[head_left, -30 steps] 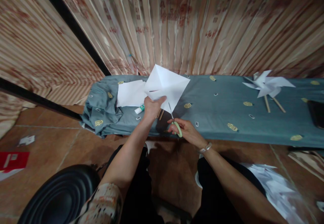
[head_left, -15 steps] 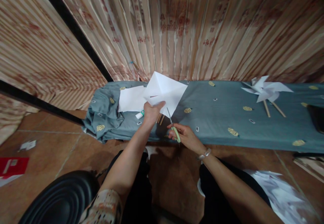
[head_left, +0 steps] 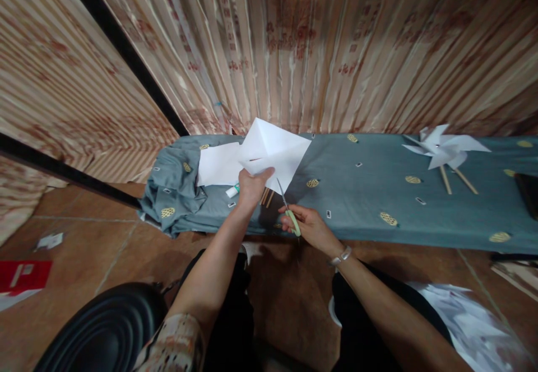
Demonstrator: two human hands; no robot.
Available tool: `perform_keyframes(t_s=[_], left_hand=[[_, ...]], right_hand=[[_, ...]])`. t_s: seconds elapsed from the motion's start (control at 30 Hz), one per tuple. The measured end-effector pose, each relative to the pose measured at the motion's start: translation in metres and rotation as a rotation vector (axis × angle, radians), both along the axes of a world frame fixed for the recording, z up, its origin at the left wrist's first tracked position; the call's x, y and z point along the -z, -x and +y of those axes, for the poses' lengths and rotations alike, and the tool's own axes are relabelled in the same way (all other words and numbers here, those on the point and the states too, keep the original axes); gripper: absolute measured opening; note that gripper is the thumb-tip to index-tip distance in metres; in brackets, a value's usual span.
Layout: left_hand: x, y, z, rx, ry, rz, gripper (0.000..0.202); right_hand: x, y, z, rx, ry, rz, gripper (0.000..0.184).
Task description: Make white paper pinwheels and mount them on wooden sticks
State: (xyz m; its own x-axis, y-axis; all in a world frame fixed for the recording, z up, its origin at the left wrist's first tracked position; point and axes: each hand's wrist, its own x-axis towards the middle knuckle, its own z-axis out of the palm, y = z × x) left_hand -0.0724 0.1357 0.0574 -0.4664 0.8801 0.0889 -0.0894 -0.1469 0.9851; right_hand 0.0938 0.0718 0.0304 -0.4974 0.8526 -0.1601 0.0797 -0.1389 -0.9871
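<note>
My left hand (head_left: 253, 186) grips a creased white square of paper (head_left: 279, 148) near its lower corner, thumb on top. A slit shows in the paper just above that thumb. In my right hand (head_left: 309, 223) is a pair of scissors (head_left: 293, 222) with light green handles, its blades pointing up at the paper's lower corner. Whether the blades are cutting into the paper I cannot tell. Beneath the held square lie a stack of white paper (head_left: 218, 164), a glue stick (head_left: 232, 191) and several wooden sticks (head_left: 266, 197), partly covered by my left hand and the paper.
White paper pinwheels (head_left: 439, 147) on wooden sticks lie at the right of the cloth-covered bench (head_left: 361, 209), with a dark object (head_left: 527, 193) beyond. A black stool (head_left: 103, 330) stands lower left. Paper scraps (head_left: 466, 316) lie at lower right. A curtain (head_left: 294, 47) hangs behind the bench.
Both hands, the paper and the scissors hold almost the same position. The view has shifted very slightly.
</note>
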Motion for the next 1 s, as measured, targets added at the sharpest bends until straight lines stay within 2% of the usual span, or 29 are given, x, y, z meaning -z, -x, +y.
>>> perform_keyframes(t_s=[0.23,0.83,1.0], left_hand=[[0.002,0.001,0.002,-0.007,0.005,0.003,0.042],[0.000,-0.009,-0.003,0.017,0.044,-0.059,0.038],[-0.002,-0.009,-0.005,0.038,0.053,-0.057,0.032]], right_hand=[[0.001,0.001,0.000,0.011,-0.018,-0.006,0.041],[-0.008,0.000,0.000,0.060,-0.028,-0.031,0.042],[-0.008,0.000,0.001,0.064,-0.034,-0.036,0.040]])
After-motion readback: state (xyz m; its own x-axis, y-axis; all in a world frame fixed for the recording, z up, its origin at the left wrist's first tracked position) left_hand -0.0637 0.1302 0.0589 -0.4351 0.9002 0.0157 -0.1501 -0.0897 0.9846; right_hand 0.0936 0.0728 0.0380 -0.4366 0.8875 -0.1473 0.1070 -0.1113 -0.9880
